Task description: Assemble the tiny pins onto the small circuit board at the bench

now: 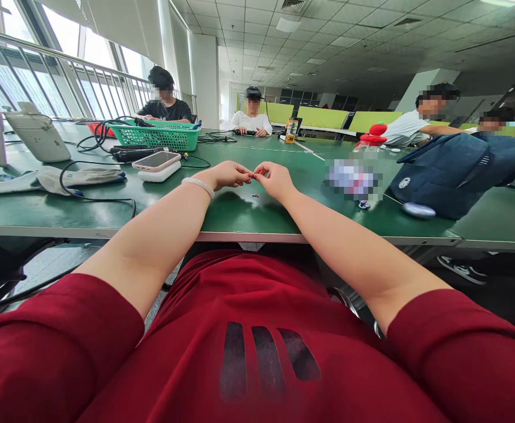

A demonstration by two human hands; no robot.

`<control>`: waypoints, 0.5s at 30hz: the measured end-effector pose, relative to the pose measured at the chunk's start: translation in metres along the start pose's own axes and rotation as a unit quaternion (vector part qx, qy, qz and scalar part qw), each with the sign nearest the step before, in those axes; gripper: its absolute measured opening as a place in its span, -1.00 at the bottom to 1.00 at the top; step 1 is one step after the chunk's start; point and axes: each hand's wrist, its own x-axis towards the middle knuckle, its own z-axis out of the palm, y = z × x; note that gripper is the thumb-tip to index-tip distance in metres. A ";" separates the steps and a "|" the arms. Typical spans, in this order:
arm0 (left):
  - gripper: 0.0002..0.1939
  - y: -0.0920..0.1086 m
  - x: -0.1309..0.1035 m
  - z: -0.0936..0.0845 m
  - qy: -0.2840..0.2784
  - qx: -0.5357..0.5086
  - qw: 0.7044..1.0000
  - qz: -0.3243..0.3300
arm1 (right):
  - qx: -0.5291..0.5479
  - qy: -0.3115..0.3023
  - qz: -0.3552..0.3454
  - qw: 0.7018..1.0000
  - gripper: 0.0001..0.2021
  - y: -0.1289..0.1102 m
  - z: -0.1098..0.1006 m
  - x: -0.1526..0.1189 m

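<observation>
Above the green table [235, 212], my left hand [229, 175] and my right hand [275, 179] meet at their fingertips. Both hands are closed in a pinch, thumb against fingers. Something tiny and reddish shows where the fingertips meet, too small to name; it could be a fingernail. A small metallic piece [255, 195] lies on the table just below the hands. To the left of my left hand, a phone [157, 161] rests on a white case [159, 172].
Left: gloves [81, 176], black cables, a green basket [160, 136] and a white device [39, 136]. Right: a navy bag [451, 173], a red-lidded bottle [372, 141] and a blurred packet [353, 177]. Several people sit around the tables.
</observation>
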 end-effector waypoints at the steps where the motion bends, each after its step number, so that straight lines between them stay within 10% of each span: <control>1: -0.72 -0.001 0.000 0.000 -0.003 -0.010 1.000 0.004 | -0.006 0.002 -0.005 1.000 -0.78 0.000 0.000 0.000; 15: -0.66 0.001 0.000 0.001 -0.008 -0.005 1.000 -0.003 | -0.023 0.003 -0.010 1.000 -0.80 -0.004 -0.004 -0.001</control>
